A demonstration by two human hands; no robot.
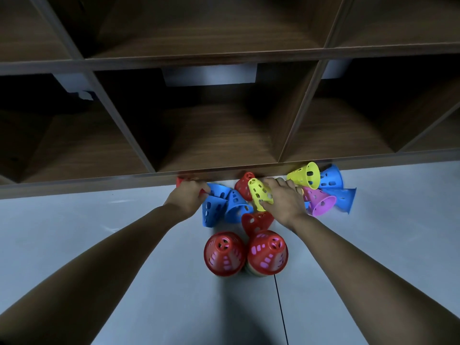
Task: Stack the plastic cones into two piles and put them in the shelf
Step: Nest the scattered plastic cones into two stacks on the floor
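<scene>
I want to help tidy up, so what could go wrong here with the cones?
1. The left stack and right stack stand close together between the arms. An arm pulling back might tip one.
2. The right hand grips a yellow cone in a crowded jumble. Lifting it may nudge the blue cone beside it.
3. The left hand grips a red cone right by the shelf base, which it could bump.

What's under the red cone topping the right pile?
Pink shows through the holes of the red cone, so a pink cone sits nested beneath it. A yellowish rim peeks out at its base. How many more lie under is hidden.
</scene>
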